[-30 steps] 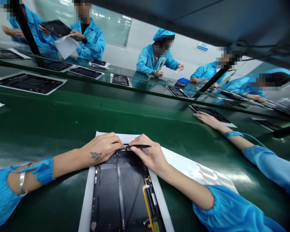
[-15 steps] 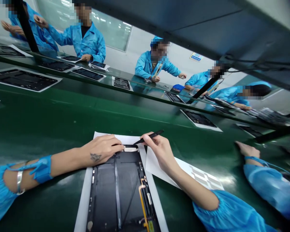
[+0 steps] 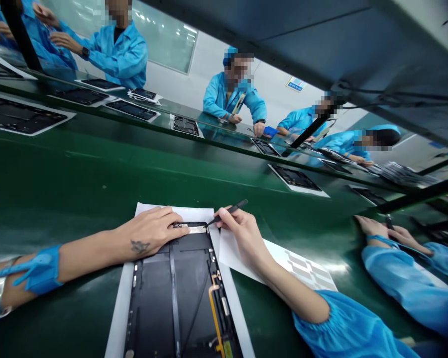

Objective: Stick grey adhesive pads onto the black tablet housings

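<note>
Compared with one second before, our right hand [image 3: 241, 238] is lifted away from the top edge of the tablet and sits more to the right. The tip of the black pointed tool [image 3: 227, 213] now only just reaches the tablet's corner. The hand holds this one tool in a narrow pinch, between the thumb and the fingers. Our left hand [image 3: 147, 231] has changed little. It lies over the top edge of the open tablet housing [image 3: 171, 293], with its fingers [image 3: 169, 221] curved down, not gripping, just beside a small white strip [image 3: 194, 229].

The housing lies directly below both hands, on a white sheet [image 3: 120, 303], and one orange flex cable [image 3: 212, 311] runs inside it. Under our right wrist is a second white sheet [image 3: 283, 258] with gray print, so we count two sheets at our hands.

Beyond the hands, the green conveyor belt [image 3: 97, 174] carries more black tablets [image 3: 294, 178] on white sheets. We count at least eight, but the far ones are too small to be sure. Past them we count five co-workers [image 3: 235, 89] in blue smocks. To the right of our right hand, another person's two hands [image 3: 377, 227] are together near a small dark tool [image 3: 389, 221]. One second before, one of these hands lay on a tablet.
</note>
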`<action>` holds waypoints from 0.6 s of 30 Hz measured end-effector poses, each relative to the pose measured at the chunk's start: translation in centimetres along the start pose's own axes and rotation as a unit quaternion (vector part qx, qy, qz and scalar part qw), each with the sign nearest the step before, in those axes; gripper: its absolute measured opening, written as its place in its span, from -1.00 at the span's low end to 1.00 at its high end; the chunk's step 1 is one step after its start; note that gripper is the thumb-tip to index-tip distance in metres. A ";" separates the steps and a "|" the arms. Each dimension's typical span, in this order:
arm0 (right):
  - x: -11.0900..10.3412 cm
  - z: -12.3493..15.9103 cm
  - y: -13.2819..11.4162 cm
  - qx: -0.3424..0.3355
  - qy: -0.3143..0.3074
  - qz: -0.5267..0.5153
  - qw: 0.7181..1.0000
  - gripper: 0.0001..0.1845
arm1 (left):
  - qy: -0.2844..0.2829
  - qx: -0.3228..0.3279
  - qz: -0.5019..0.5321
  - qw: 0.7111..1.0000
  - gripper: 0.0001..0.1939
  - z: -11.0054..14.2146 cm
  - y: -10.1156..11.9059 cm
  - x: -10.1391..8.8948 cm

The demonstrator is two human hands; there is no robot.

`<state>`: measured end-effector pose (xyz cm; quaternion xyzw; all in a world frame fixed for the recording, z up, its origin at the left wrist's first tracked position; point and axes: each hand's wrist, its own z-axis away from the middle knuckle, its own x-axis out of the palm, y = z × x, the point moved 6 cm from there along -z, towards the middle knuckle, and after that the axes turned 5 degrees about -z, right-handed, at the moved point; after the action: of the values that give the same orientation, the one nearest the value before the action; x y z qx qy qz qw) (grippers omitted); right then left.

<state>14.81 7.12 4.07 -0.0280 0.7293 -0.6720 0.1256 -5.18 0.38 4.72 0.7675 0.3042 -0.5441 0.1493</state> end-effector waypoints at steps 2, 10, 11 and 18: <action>0.0 0.1 0.1 -0.003 0.001 -0.016 1.000 -0.59 | -0.007 0.003 0.000 1.000 -0.61 -0.1 0.1 -0.1; 0.1 -0.1 0.3 -0.023 -0.006 0.026 0.999 -0.59 | -0.020 0.003 -0.012 1.000 -0.61 -0.2 0.1 -0.5; 0.1 -0.1 0.3 -0.024 -0.006 0.027 0.999 -0.59 | -0.022 0.005 -0.013 1.000 -0.61 -0.2 0.1 -0.5; 0.1 -0.1 0.2 -0.033 -0.012 0.040 0.999 -0.59 | -0.001 0.004 -0.026 1.000 -0.62 -0.1 0.1 -0.1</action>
<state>14.66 7.22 3.90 -0.0113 0.7499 -0.6418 0.1602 -5.05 0.37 4.82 0.7594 0.3213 -0.5501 0.1323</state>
